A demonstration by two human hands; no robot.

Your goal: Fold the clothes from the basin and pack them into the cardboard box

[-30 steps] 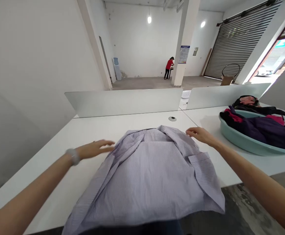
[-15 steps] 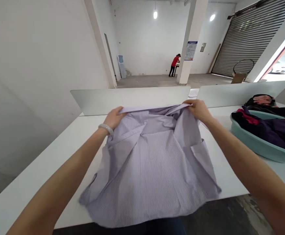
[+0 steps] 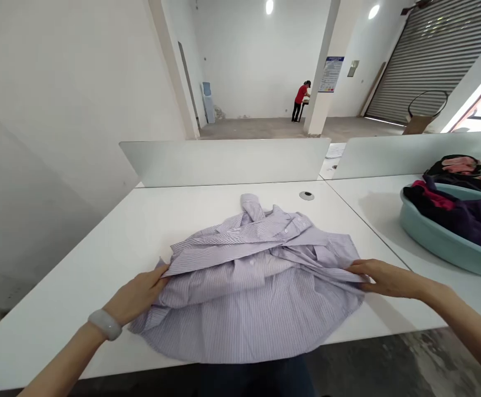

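A lilac pinstriped button-up shirt (image 3: 257, 325) lies bunched on the white table (image 3: 91, 264), with an upper layer folded toward me over its lower part. My left hand (image 3: 136, 296) is shut on the shirt's near left edge, where the fold ends. My right hand (image 3: 384, 278) holds the folded layer at the right edge, fingers pointing inward. A narrow striped band of the shirt (image 3: 252, 207) sticks up at the far side. The shirt's inner layers are hidden under the fold.
A teal plastic basin (image 3: 442, 237) holding dark purple and red clothes stands on the table to the right. White divider panels (image 3: 223, 162) run along the far edge. Far behind them, a person in a red top (image 3: 301, 101) stands at a small table.
My hands have dropped from the far side toward me, bringing the raised shirt layer down and over the rest. The shirt now lies folded and bunched, with both hands nearer my body.
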